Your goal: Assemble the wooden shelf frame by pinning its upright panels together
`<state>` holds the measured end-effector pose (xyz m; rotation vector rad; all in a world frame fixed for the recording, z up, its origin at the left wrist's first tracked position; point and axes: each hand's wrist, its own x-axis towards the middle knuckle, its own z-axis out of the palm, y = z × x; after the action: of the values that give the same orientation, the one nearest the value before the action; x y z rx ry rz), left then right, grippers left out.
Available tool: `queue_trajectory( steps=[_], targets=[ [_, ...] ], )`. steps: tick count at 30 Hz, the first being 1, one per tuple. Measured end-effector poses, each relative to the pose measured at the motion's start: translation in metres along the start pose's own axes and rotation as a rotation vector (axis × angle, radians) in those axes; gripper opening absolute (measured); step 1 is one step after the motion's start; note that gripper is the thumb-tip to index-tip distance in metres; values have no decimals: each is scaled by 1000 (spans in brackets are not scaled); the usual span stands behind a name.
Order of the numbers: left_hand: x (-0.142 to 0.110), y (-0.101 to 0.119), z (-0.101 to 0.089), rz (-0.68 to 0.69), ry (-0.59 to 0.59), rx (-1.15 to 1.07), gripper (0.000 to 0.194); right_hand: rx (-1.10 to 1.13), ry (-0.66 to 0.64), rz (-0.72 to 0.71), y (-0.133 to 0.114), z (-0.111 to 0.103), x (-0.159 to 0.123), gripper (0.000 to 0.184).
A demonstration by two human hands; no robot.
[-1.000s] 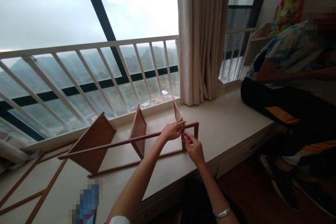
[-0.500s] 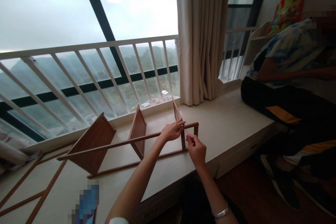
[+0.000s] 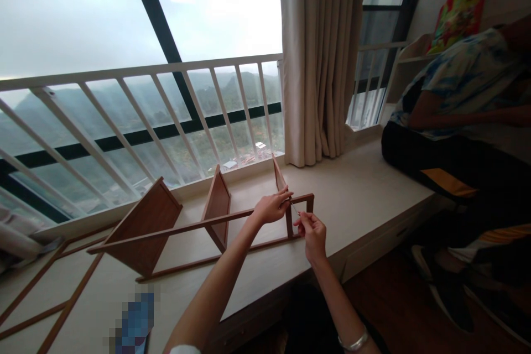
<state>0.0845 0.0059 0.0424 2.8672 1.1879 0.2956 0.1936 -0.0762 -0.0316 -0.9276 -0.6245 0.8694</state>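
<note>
A brown wooden shelf frame (image 3: 182, 228) lies on its side on the white window ledge, with several panels standing up across its rails. My left hand (image 3: 271, 206) is closed round the upper rail, close to the rightmost panel (image 3: 279, 175). Just to the right, my right hand (image 3: 314, 234) pinches a thin metal hex key (image 3: 295, 209) between thumb and fingers. The key's far end meets the frame beside my left fingertips; the exact contact point is too small to make out.
A second wooden frame (image 3: 77, 291) lies at the left on the ledge (image 3: 352, 188). Behind are a white railing (image 3: 157, 73) and a beige curtain (image 3: 319, 66). Another person (image 3: 460, 77) sits at the right. A blurred blue object (image 3: 136, 321) lies near the front edge.
My right hand has shifted slightly right, and the hex key now points at a different angle with more of it showing. My left hand stays in place on the frame.
</note>
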Motion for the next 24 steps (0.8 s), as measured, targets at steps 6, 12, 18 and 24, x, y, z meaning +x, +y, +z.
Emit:
queue_trajectory(
  steps=[6,12,18,24],
  targets=[
    [0,3,-3,-16,-19,-10,42,158,-30,133,6,-4,1,24],
    [0,5,-4,-33,-36,-18,42,-93,42,-100,8,-2,-1,25],
    [0,5,-5,-37,-38,-31,41,-435,111,-338,7,-6,-2,27],
    [-2,7,-8,-40,-35,-28,41,-727,104,-498,8,-16,-1,30]
  ],
)
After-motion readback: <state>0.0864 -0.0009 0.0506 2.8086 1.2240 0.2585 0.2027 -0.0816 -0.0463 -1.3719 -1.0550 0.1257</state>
